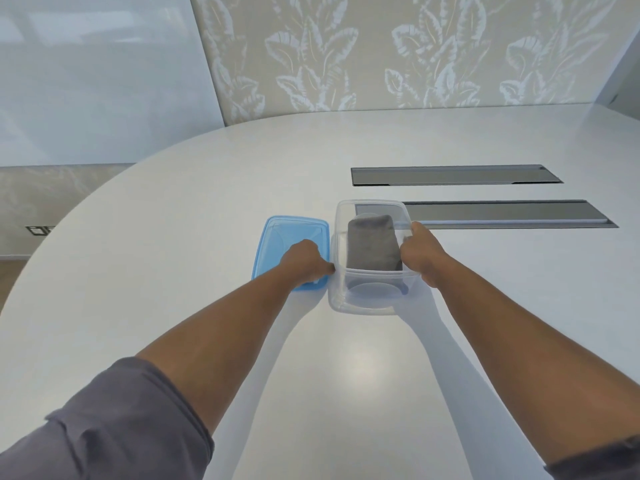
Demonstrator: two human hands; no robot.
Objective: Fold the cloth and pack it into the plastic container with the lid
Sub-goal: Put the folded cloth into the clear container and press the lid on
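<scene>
left hand (304, 259) curled on lid (277, 237), nearer it | right hand (420, 252) gripping container (363, 303) rim | lid lies left, long axis near-far | cloth (372, 242) inside

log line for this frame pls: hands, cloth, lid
cloth: folded, inside container | lid: off, on table left of container | left hand: over lid | right hand: on container's right rim

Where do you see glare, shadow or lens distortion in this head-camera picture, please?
Head view: a soft glare patch on the table between the forearms; pale arm shadows beside each forearm; wide-angle bending curves the table edge; the clear container looks slightly smeared at its near wall.
</scene>
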